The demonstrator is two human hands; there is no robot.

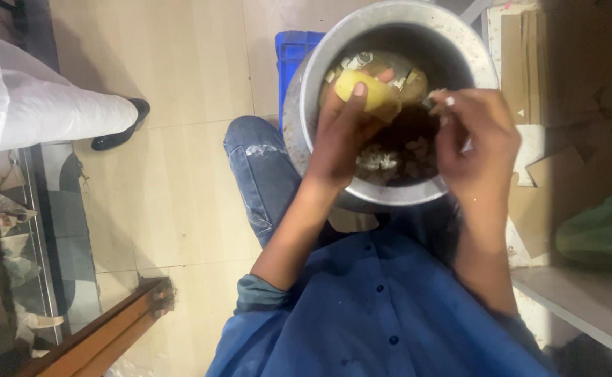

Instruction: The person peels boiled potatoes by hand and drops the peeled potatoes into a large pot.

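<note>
My left hand (344, 136) grips a yellow peeled potato (366, 94) over a large steel pot (313, 77). My right hand (477, 143) is closed beside the potato, its fingertips touching near the potato's right side; what it holds is hidden, perhaps a small peeler. Inside the pot lie peels and scraps (389, 157). The pot rests in front of my lap, above my blue shirt.
A blue plastic crate (290, 52) sits under the pot's far left. Another person's white-trousered leg and black shoe (121, 129) stand at the left. Cardboard pieces (550, 167) and a green bag (602, 230) lie at the right. A wooden frame (103, 335) runs bottom left.
</note>
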